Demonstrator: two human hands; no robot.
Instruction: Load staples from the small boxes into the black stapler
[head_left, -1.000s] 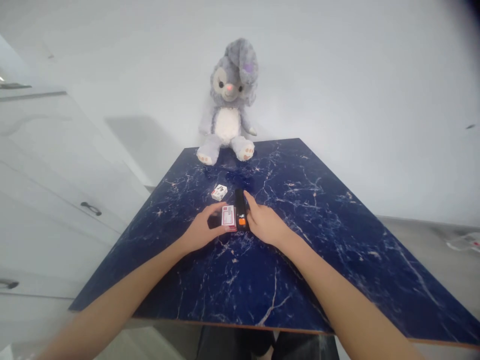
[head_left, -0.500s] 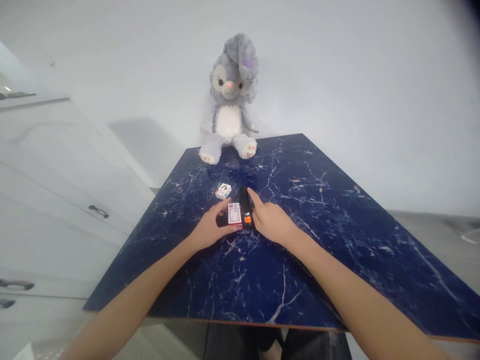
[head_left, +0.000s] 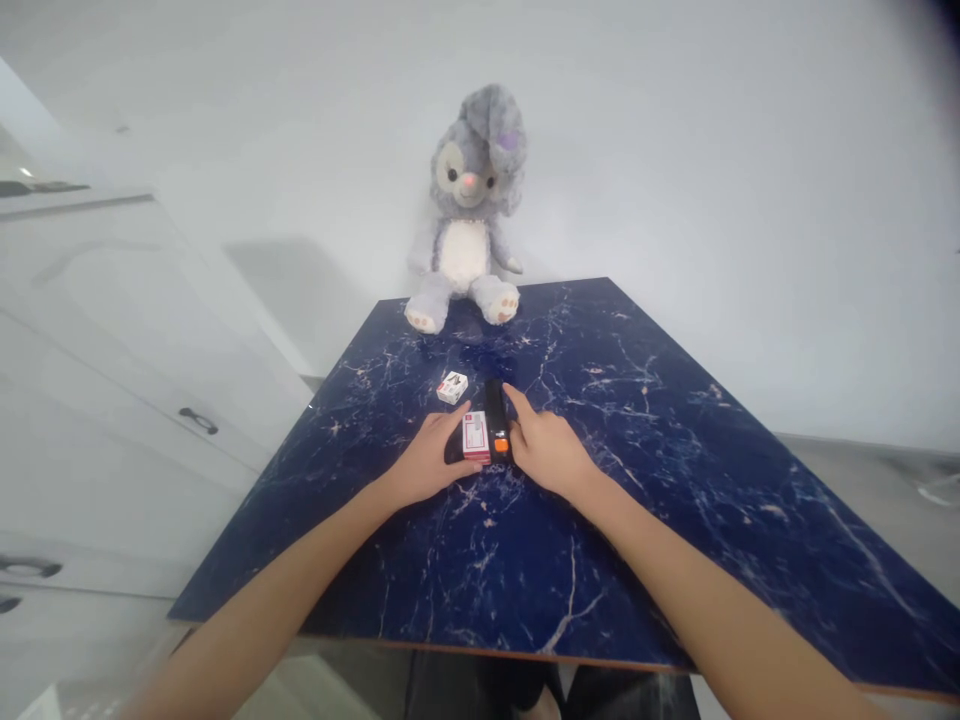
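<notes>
Between my palms, red-and-white carton (head_left: pixel 475 437) sits against black remote (head_left: pixel 496 410). Left hand (head_left: pixel 427 462) half-curled at carton, right hand (head_left: pixel 547 450) fingers along remote; can't tell if either grips.

Glossy marble-patterned tabletop (head_left: pixel 600 530), matt paperboard box (head_left: pixel 475 437), black plastic device (head_left: pixel 495 402)

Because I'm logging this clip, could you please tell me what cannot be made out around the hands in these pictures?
Head view only:
The print on the white-and-red carton: too small to read.
The markings on the small white box: too small to read.
The black device: too small to identify, its side crowded by the right hand.
Whether the left hand grips the carton: its fingers hide the contact.
</notes>
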